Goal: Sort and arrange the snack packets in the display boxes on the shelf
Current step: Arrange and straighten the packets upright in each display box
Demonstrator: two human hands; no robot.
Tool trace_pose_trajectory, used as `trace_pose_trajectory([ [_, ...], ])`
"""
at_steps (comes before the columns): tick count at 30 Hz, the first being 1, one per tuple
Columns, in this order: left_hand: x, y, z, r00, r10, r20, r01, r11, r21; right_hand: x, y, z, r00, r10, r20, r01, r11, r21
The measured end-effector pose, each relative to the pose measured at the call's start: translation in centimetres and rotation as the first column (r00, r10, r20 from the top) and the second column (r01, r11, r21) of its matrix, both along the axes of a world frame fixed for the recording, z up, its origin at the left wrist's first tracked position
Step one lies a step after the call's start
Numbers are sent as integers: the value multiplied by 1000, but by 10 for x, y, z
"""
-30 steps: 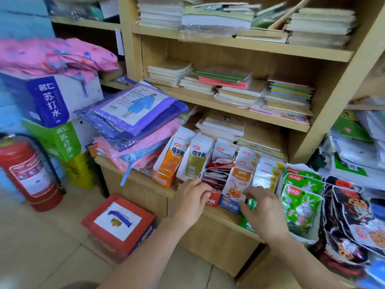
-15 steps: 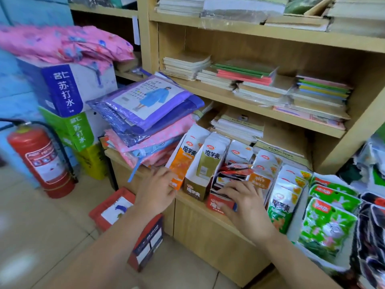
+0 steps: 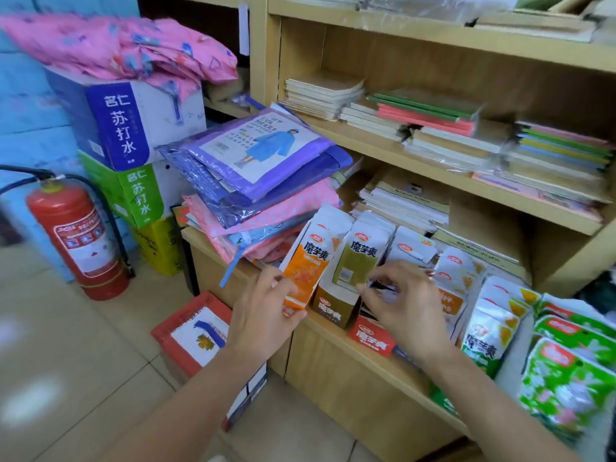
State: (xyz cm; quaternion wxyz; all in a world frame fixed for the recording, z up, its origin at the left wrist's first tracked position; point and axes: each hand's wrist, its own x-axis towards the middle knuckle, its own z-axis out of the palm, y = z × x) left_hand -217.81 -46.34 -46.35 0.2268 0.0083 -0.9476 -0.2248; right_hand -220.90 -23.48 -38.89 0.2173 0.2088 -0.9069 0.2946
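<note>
Gripping the orange box [image 3: 305, 271] at the shelf [image 3: 363, 341] edge, the left hand [image 3: 266, 315] is now touching it, having moved right. Right hand [image 3: 405, 305] is pinching packets [image 3: 383, 288] above the red box [image 3: 371, 338], having shifted up. Stacked raincoats [image 3: 256, 175] are crowding the left side.

a red fire extinguisher [image 3: 78, 241] stands on the tiled floor beside stacked soda water cartons [image 3: 125, 141], pink fabric [image 3: 123, 50] heaped on top; packaged raincoats [image 3: 256, 168] pile at the shelf's left end, notebooks [image 3: 436, 128] fill the upper shelves, a red box [image 3: 196, 331] sits below
</note>
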Motion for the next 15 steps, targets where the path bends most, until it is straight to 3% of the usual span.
trace_pose_trajectory([
  [4,-3,-2,1,1000,1,-13,1,987,160,-49,-33,36,999,-31,44,27,997,79],
  [9,-4,-3,2,1000,-1,5,0,957,291,-115,-69,46,971,-42,235,-63,903,424],
  [11,-5,-4,-1,1000,0,24,-7,956,293,-119,-76,40,973,-7,231,-92,904,417],
  [15,-6,-8,-4,999,-16,33,5,952,307,-102,-80,19,995,68,75,-90,930,356],
])
